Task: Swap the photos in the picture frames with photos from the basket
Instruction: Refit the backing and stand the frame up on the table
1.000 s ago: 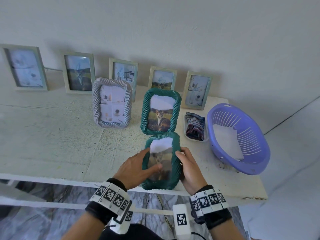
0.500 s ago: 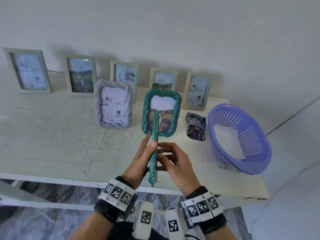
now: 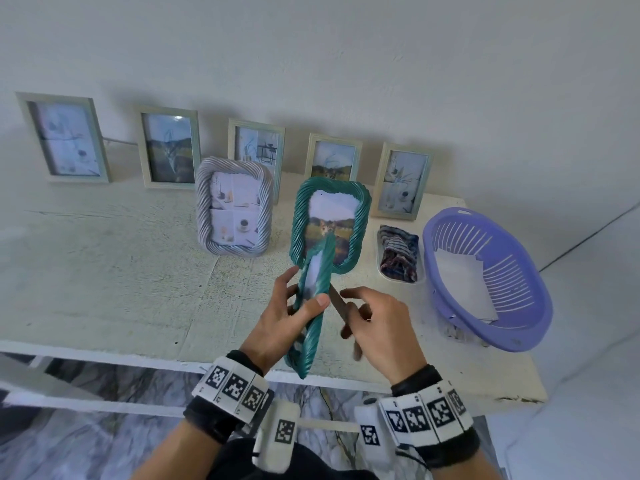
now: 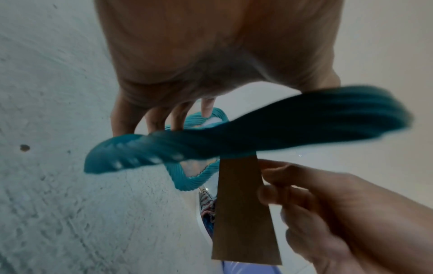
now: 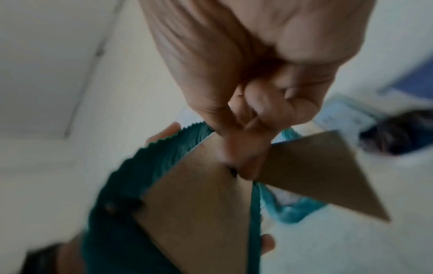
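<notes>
Left hand [image 3: 277,323] grips the teal frame [image 3: 313,306] on edge above the front of the table [image 3: 104,271]: thumb over the near rim, fingers wrapped round the far side. Frame's long axis runs away from the person, top end pointing up and toward the wall, bottom end down by the left wrist. Glass side faces left; a sliver of the photo shows through it. Frame is lifted, not touching the table.

Right hand [image 3: 377,327] is on the back of the frame, fingers curled, pinching the brown easel stand [image 4: 243,213]. Stand is swung out from the backing board [image 5: 194,200]; its wide free end points away from the frame toward the right. Right wrist view is blurred, but thumb and fingertips clearly close on the stand near where it meets the board.

A second teal frame [image 3: 332,223] stands upright on the table directly behind the held one, portrait, cat photo facing the person. Left of it, a grey rope-pattern frame [image 3: 233,209], also upright, portrait. Five pale flat frames lean against the wall [image 3: 346,64] in a row at the back.

Purple basket [image 3: 519,327] sits at the right end of the table, tilted, white photo sheets [image 3: 464,285] lying inside. Between basket and standing teal frame: a small white tray [image 3: 380,261] holding a folded striped cloth [image 3: 398,254].
</notes>
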Demonstrator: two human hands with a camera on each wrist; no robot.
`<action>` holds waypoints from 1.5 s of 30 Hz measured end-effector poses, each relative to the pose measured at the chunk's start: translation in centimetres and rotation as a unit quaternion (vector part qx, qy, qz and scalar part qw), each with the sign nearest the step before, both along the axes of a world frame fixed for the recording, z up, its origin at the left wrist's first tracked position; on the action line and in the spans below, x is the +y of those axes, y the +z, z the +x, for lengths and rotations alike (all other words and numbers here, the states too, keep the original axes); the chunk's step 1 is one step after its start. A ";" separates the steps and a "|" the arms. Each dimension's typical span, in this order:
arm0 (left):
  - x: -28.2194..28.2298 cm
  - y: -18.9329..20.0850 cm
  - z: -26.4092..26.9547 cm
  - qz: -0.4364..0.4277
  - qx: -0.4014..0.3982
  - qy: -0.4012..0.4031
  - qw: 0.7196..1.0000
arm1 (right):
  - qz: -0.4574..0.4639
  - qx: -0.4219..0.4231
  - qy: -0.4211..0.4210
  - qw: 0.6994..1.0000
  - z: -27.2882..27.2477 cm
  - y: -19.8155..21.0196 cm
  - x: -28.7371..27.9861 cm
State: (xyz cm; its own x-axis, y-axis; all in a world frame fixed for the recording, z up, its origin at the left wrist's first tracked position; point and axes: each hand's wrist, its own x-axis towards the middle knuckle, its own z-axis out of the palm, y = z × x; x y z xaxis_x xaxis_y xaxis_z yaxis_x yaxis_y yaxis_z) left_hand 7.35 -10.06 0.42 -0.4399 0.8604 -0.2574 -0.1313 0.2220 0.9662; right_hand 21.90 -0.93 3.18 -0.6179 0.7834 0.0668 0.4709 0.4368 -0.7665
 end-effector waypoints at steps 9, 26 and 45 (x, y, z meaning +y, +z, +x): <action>-1.9 0.1 -1.9 0.005 0.181 0.032 0.983 | -0.451 0.218 -0.075 0.862 -1.9 -0.6 -0.2; -7.2 2.8 -14.1 -0.056 -0.061 0.179 0.980 | -0.352 0.152 0.012 0.923 -13.8 -0.5 -2.9; -5.6 3.6 -35.4 -0.071 0.061 0.238 0.967 | -0.044 0.019 0.125 0.991 -34.6 0.5 -1.9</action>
State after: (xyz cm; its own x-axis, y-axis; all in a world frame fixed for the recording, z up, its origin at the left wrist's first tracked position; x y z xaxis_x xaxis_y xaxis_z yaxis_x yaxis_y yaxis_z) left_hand -28.03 -15.70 4.01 -0.8121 0.5126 -0.2789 -0.1382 0.2954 0.9453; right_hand -12.75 -2.87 3.64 -0.7914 0.6105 0.0318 0.3269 0.4665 -0.8219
